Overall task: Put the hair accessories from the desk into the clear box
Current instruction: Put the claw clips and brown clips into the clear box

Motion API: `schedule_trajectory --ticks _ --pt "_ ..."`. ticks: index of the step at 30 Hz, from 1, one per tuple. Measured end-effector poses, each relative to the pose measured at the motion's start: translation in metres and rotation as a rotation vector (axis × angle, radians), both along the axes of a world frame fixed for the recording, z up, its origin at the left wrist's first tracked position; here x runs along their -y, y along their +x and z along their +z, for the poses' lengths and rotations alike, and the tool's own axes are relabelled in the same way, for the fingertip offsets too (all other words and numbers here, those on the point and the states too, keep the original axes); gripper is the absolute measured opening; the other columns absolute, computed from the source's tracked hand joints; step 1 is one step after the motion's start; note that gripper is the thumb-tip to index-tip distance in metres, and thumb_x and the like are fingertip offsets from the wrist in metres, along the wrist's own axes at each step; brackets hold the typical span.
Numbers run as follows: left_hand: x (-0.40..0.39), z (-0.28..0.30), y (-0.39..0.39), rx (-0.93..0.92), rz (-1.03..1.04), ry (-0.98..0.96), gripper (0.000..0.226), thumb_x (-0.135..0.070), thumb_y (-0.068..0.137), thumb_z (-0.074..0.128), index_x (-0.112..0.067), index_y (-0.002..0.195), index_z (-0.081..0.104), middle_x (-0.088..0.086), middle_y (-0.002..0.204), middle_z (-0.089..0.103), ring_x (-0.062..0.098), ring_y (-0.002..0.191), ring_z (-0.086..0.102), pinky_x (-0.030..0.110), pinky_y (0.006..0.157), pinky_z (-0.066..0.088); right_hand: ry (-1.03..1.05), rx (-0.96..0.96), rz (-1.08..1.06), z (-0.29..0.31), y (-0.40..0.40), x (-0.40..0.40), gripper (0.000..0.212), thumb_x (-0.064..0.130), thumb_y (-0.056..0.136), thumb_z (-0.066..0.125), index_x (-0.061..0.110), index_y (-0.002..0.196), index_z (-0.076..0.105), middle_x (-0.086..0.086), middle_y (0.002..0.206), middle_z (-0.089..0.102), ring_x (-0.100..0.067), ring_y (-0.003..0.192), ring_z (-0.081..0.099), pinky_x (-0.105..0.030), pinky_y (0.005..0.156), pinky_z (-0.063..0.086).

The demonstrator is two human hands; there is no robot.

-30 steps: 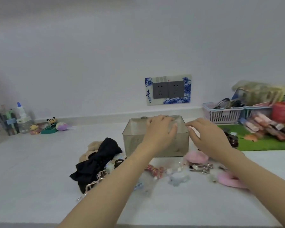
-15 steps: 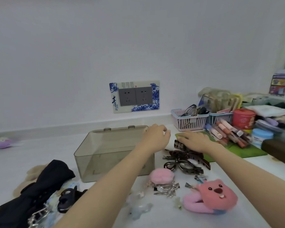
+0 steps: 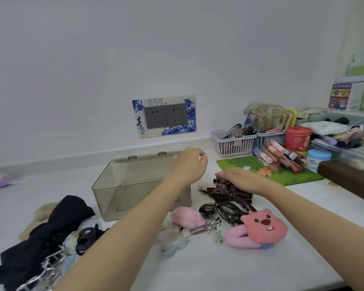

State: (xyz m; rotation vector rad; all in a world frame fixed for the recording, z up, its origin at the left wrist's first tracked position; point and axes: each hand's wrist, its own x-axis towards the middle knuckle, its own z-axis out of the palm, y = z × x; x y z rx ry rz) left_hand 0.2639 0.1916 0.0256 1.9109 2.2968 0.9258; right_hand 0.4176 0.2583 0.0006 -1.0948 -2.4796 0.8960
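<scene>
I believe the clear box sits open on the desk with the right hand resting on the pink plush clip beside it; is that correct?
Not quite. The head view shows the right hand resting on the dark brown claw clips, not the pink plush clip, which lies untouched nearer the camera. The rest holds: the clear box sits open on the desk.

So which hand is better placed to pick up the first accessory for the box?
The right hand, probably. It already rests on the dark brown claw clips just right of the clear box. The left hand is at the box's right rim, holding nothing visible, and looks better suited to steadying it.
</scene>
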Motion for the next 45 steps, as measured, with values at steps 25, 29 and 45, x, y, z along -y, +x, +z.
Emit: schedule_trajectory --ticks 25,29,45 --pt "0.042 -0.001 0.021 -0.027 -0.414 -0.383 0.031 -0.028 0.082 0.069 -0.03 0.113 0.067 0.001 0.113 0.068 0.016 0.107 0.06 0.032 0.097 0.046 0.006 -0.195 -0.265 0.001 0.024 -0.008 0.02 0.018 0.085 0.064 0.009 0.1 0.073 -0.009 0.098 0.071 -0.016 0.082 0.057 -0.024 0.068 0.046" --pt "0.037 -0.004 0.02 0.012 -0.437 -0.383 0.03 -0.027 0.081 0.07 -0.031 0.111 0.067 0.007 0.112 0.067 0.022 0.107 0.059 0.035 0.097 0.046 -0.017 -0.238 -0.303 0.001 0.03 -0.014 0.02 0.014 0.086 0.063 0.007 0.103 0.072 -0.011 0.101 0.071 -0.016 0.081 0.058 -0.032 0.081 0.05" --pt "0.033 -0.005 0.026 0.078 -0.45 -0.422 0.034 -0.024 0.086 0.066 -0.026 0.119 0.061 -0.005 0.095 0.055 0.011 0.097 0.053 0.01 0.077 0.037 0.042 -0.275 -0.299 0.011 0.047 -0.007 0.019 0.017 0.087 0.061 0.014 0.102 0.073 -0.006 0.102 0.072 -0.021 0.093 0.064 -0.039 0.09 0.052"
